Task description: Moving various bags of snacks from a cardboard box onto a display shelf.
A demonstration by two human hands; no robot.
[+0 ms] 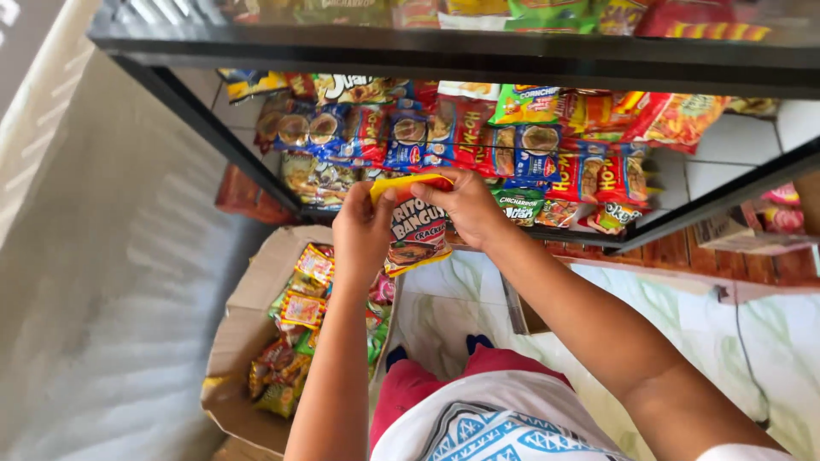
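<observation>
Biggest thing in view is the black metal shelf rack [478, 53] running across the far side, its lower shelf packed with flat rows of snack packets [478, 141]: blue ones with round biscuit pictures toward the left, red and yellow ones to the right, a couple of green ones mixed in near the front edge. Down at the near left sits an open cardboard box [248, 341] on the floor, still holding a heap of small bags [295, 341] in yellow, red and green.

The person stands over it all, and both hands are up at the shelf edge on one packet. The left hand [363, 235] pinches the yellow top seam from the left, the right hand [465, 205] pinches the same seam from the right, so each grip is pressed together on the snack packet [414, 235], which hangs just below them, between box and shelf. It has a yellow header and a red-orange body with white block lettering and a food picture low down.

Looks light and puffy, crinkly foil, a bit slick, contents probably crush easily, so the flat sealed top strip is the sensible place to hold it
</observation>
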